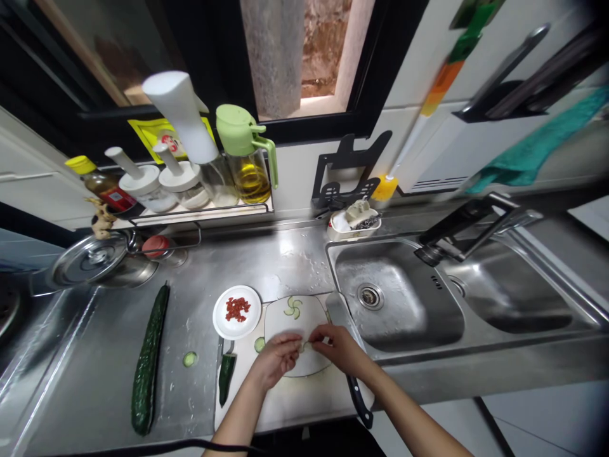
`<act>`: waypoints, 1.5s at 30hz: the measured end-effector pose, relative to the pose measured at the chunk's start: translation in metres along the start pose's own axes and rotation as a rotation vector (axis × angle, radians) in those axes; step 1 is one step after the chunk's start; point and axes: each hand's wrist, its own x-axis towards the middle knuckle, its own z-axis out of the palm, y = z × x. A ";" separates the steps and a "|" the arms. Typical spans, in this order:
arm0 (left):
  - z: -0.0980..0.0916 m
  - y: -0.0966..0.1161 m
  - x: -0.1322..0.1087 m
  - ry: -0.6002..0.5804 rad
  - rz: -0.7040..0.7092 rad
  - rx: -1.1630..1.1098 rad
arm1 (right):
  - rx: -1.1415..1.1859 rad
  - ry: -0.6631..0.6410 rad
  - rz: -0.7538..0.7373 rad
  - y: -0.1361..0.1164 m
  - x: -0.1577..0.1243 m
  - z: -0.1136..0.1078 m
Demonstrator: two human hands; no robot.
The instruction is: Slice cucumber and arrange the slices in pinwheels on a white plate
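Above a white plate (309, 365), my left hand (278, 360) and my right hand (340, 348) meet, fingertips pinching what looks like a thin cucumber slice (306, 346) between them. Curved cucumber pieces (293, 308) lie fanned out at the plate's far side. The plate rests on a cutting board (285, 406). Left of it are a round cucumber slice (259, 344) and a short cucumber end (227, 377), with a small knife blade (221, 349) partly showing. A kitchen knife (359, 401) with a black handle lies on the board's right side, partly under my right arm.
A small dish (223, 328) holds chopped red pieces. Further left lie a whole cucumber (151, 362) and another slice (189, 359). A double sink (404, 298) with a faucet (457, 238) is at right. Condiment jars and an oil bottle (250, 171) line a shelf at the back.
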 end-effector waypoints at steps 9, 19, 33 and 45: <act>0.022 -0.011 0.026 0.243 0.333 0.571 | -0.418 0.090 0.004 0.035 0.012 -0.011; 0.041 -0.013 0.033 0.394 0.485 1.114 | -0.675 0.122 0.016 0.039 0.022 -0.009; 0.036 -0.024 0.040 0.437 0.635 1.295 | -0.847 0.191 -0.082 0.045 0.019 0.000; 0.027 -0.029 0.038 0.332 0.774 1.298 | -0.901 0.256 -0.078 0.069 -0.022 0.027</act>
